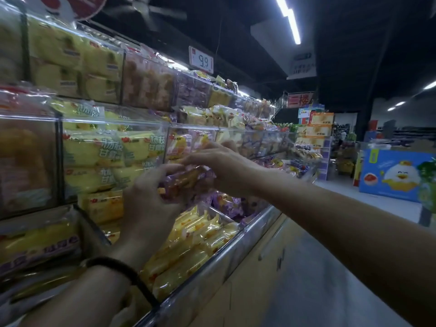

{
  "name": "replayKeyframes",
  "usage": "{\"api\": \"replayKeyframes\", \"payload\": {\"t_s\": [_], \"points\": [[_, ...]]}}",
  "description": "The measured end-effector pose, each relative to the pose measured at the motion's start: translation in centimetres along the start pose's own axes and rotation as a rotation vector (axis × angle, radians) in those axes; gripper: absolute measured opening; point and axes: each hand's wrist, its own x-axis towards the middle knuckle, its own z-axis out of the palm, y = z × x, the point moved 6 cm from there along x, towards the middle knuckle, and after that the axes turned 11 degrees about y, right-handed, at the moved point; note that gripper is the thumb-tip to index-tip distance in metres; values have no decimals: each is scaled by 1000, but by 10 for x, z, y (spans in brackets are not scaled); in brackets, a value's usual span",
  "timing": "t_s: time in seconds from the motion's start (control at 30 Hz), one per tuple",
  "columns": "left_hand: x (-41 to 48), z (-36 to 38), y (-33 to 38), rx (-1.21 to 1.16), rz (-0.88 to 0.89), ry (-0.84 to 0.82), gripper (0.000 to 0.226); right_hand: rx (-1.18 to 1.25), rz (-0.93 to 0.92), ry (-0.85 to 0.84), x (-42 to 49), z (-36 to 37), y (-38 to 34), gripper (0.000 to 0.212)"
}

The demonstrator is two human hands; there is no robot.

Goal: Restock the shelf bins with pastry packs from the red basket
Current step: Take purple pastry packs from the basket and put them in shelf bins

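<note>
Place: retail shop, grocery aisle. Tiered clear shelf bins (118, 119) on the left are holding wrapped pastry packs (92, 149). A price tag (201, 60) reading 9.9 is standing above them. Stacked cartons (320, 131) and a blue display box (396, 175) are sitting far right. Strip lights (293, 24) are glowing overhead.

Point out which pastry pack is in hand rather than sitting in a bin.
The purple-wrapped pack, gripped by the left hand with the right hand lying over it; all the others lie in the shelf bins.
</note>
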Motion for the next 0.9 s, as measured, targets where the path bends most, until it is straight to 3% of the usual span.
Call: {"api": "replayKeyframes", "payload": {"t_s": [0.1, 0.27, 0.4, 0.57, 0.7, 0.83, 0.9], "points": [[-2, 4, -1, 195, 75, 1, 82, -2, 198, 66, -3, -4, 32, 42], [-4, 7, -19, 369, -73, -73, 39, -4, 623, 29, -22, 26, 101, 32], [-9, 13, -25, 500, -84, -217, 19, -67, 629, -221, -30, 99, 105, 47], [-7, 15, -29, 557, -85, -223, 17, -39, 631, -226, -29, 162, 105, 36], [-7, 19, -31, 570, -62, -243, 13, 60, 607, -274, -25, 161, 103, 36], [-9, 20, -31, 579, -27, -285, 12, 138, 605, -244, -26, 119, 93, 60], [-10, 21, -30, 571, -19, -312, 13, 140, 625, -185, -31, 87, 86, 51]]}}
